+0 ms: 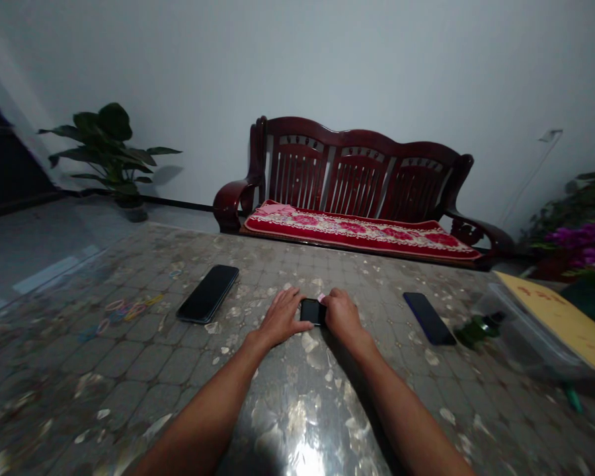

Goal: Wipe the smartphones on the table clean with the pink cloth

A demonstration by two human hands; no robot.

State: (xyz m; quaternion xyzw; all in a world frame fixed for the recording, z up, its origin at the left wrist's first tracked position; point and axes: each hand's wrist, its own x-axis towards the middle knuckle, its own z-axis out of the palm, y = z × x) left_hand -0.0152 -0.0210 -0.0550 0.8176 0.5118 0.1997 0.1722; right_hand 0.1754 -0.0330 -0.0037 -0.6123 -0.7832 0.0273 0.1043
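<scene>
A small device with a square black screen point(312, 312), like a smartwatch face, lies on the patterned tabletop between my hands. My left hand point(283, 316) grips its left side, with the thumb along the near edge and the fingers by the far edge. My right hand point(342, 315) is closed at the device's right edge, its fingers curled. A small pinkish-white piece point(321, 299) shows at the right fingertips; it is too small to tell what it is. Whether a strap lies under the hands is hidden.
A large black phone point(208, 294) lies on the left, beside several coloured rubber bands point(133, 309). To the right are a dark blue phone point(429, 318), a green bottle point(478, 329) and a clear plastic box point(518, 330) under yellow card point(560, 317). Behind the table stands a wooden bench point(359, 172).
</scene>
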